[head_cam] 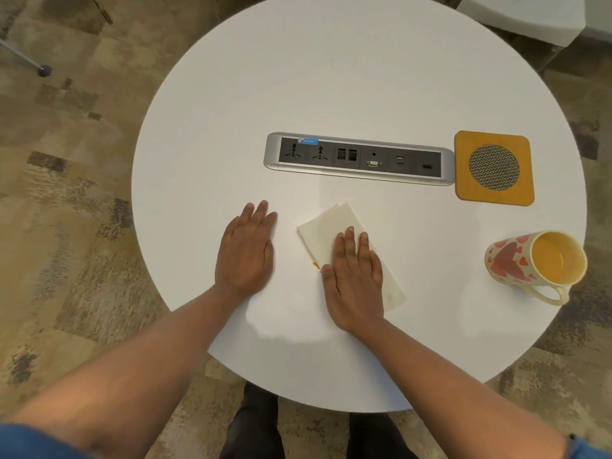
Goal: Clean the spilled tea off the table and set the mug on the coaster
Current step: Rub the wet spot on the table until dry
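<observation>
A white paper napkin (334, 223) lies folded on the round white table (331, 77), near its front middle. My right hand (356, 279) presses flat on the napkin with fingers together. A thin streak of amber tea (316, 266) shows at the napkin's left edge, beside my thumb. My left hand (246, 250) rests flat on the bare table to the left, holding nothing. A cream mug with red hearts (516, 260) lies tipped on its side at the right edge, its yellow inside facing me and its handle toward the front. The yellow square coaster (463, 190) with a mesh centre sits behind the mug.
A silver power and data socket strip (359, 159) is set into the table's middle, just left of the coaster. Patterned carpet (82, 160) surrounds the table. A chair leg (43, 70) stands at far left, a white seat (516, 14) at far right.
</observation>
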Demonstrator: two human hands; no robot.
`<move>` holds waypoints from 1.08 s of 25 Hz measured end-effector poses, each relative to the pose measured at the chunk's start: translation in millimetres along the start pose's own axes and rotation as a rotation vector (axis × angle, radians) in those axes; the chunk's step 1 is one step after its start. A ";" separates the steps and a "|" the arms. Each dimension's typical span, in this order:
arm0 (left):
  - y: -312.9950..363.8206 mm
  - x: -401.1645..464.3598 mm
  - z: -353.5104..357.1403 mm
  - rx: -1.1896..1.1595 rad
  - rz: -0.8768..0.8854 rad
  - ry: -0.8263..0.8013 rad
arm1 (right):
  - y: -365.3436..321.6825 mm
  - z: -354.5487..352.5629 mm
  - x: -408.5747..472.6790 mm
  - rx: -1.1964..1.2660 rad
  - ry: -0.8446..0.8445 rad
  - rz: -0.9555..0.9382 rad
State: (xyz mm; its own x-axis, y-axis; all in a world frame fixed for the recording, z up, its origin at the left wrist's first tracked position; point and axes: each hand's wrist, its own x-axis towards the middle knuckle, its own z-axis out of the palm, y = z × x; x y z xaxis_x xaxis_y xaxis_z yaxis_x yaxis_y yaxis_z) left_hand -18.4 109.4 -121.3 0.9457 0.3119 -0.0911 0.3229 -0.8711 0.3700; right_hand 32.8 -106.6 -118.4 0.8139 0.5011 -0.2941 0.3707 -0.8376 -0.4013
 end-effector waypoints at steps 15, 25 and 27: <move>-1.0 2.5 3.8 0.045 -0.027 0.009 | -5.4 -7.8 23.3 -0.201 0.063 -0.169; 0.9 3.8 3.1 0.062 -0.030 0.028 | 2.7 -0.6 31.7 -0.254 0.003 -0.258; 0.6 4.1 3.0 0.059 -0.030 0.040 | 2.3 0.6 32.2 -0.266 0.006 -0.268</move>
State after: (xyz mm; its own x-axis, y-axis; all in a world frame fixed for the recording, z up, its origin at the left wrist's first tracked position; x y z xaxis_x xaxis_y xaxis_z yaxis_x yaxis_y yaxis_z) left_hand -14.3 109.0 -124.2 0.9337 0.3523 -0.0644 0.3541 -0.8814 0.3127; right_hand 59.7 -92.3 -129.3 0.6749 0.7093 -0.2034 0.6732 -0.7047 -0.2239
